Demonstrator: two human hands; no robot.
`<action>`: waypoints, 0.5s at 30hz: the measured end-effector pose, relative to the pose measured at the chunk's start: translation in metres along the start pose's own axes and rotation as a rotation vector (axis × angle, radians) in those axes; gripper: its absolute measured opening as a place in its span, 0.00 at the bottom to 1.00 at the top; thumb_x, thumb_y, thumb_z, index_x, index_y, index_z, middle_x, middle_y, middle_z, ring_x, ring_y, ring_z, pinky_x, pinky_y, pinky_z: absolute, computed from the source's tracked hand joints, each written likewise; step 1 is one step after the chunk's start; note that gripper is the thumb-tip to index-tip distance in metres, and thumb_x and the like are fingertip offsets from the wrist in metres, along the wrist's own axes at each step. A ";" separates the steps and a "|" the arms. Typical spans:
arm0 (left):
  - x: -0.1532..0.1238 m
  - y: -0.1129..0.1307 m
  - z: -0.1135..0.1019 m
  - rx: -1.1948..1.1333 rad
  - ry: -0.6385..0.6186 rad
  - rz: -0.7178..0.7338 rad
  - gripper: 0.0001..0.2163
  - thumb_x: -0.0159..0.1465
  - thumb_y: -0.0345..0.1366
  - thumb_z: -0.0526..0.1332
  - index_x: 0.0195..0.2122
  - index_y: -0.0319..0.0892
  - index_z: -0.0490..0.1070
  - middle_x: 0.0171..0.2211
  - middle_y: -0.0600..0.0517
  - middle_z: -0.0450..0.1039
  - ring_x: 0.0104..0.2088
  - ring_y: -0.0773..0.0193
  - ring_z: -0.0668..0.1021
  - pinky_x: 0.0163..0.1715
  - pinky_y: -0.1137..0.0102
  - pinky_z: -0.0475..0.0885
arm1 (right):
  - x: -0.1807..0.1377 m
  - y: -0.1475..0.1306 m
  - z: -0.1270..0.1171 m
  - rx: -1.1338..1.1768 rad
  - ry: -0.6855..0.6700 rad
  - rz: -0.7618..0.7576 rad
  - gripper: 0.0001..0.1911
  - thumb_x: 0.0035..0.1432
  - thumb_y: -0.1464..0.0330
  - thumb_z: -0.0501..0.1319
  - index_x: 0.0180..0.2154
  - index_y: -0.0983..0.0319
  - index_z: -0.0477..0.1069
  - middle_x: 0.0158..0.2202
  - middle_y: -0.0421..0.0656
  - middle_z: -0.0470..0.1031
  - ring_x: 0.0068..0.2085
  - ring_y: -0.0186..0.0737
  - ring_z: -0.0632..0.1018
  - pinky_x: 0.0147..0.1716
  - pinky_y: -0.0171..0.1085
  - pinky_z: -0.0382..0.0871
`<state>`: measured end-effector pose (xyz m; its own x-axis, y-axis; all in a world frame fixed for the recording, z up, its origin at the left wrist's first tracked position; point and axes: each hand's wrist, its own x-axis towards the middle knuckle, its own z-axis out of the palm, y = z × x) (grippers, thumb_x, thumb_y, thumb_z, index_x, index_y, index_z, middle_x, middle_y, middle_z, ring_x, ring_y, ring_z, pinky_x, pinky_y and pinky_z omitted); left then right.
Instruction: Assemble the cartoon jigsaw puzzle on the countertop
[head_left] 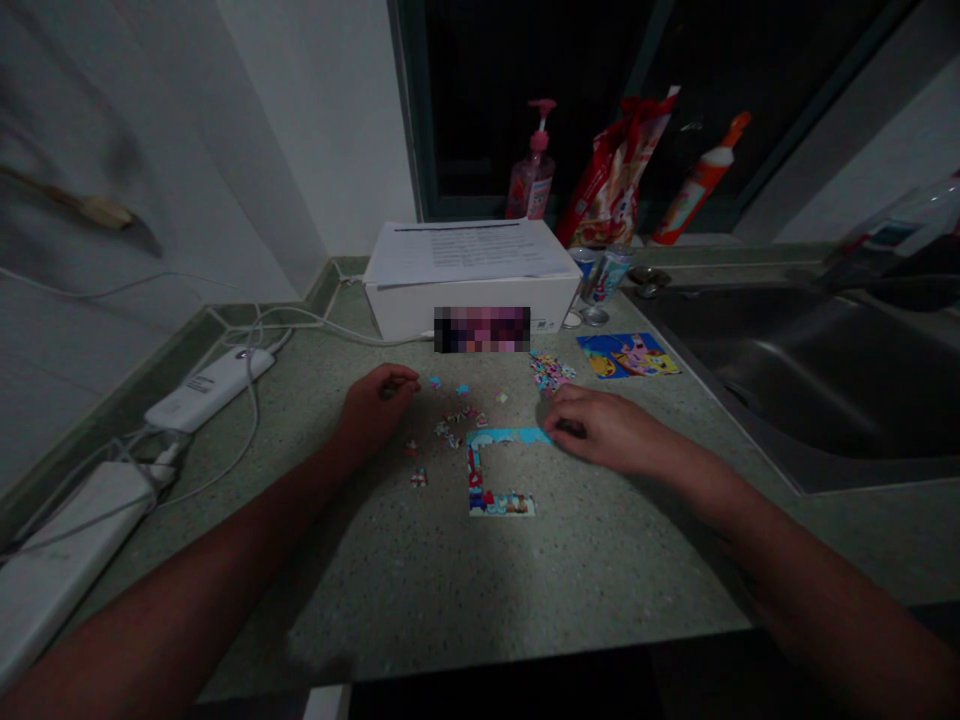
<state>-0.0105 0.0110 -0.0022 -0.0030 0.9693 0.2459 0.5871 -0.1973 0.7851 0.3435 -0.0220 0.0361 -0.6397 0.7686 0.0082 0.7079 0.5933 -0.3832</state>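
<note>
the frame is lying nearest on the hard, speckled surface, its thin, flat pieces interlocking into a squared c opening to the right: light blue along the far row, red and mixed colours down the left side and along the near row. by the look of it the border is being built, with the right end of the far row being worked. the next move seems to be calling for a straight-edged piece, lined up there and pressed flat without shifting its neighbours.

loose pieces, knobbed and notched, are lying to the left. the right hand is resting at that far-row end, fingers curling inward; whether they are pinching anything, i cannot tell. well apart from it, the left hand is bending its fingers beside two blue pieces, its grip too dark to read.

farther, a many-coloured pile is sitting just beyond the right hand, and a glossy card is lying flat near the smooth steel sink. a phone is standing before the white box. farthest, a crinkled red bag is leaning by the window.
</note>
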 end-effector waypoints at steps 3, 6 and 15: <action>0.000 0.001 0.000 0.008 0.002 0.002 0.08 0.62 0.42 0.63 0.39 0.46 0.78 0.37 0.50 0.84 0.40 0.56 0.84 0.48 0.58 0.77 | 0.001 -0.001 -0.001 0.001 0.025 0.003 0.07 0.66 0.72 0.59 0.39 0.58 0.76 0.42 0.45 0.76 0.43 0.44 0.79 0.45 0.43 0.72; 0.000 0.001 0.000 -0.003 0.009 0.000 0.07 0.63 0.41 0.64 0.38 0.46 0.78 0.38 0.50 0.84 0.40 0.56 0.84 0.48 0.58 0.77 | 0.001 0.002 -0.002 -0.006 0.118 0.040 0.08 0.66 0.71 0.59 0.41 0.58 0.77 0.43 0.46 0.77 0.44 0.45 0.78 0.44 0.44 0.72; -0.001 -0.002 0.003 0.080 -0.010 0.091 0.07 0.64 0.35 0.62 0.41 0.46 0.78 0.41 0.49 0.84 0.43 0.56 0.83 0.51 0.58 0.77 | 0.004 0.011 0.006 -0.024 0.196 0.077 0.07 0.68 0.70 0.58 0.39 0.58 0.76 0.40 0.47 0.78 0.41 0.46 0.79 0.42 0.44 0.73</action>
<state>-0.0090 0.0113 -0.0055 0.0609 0.9493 0.3084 0.6475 -0.2727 0.7116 0.3464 -0.0136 0.0261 -0.5148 0.8421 0.1606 0.7606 0.5351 -0.3675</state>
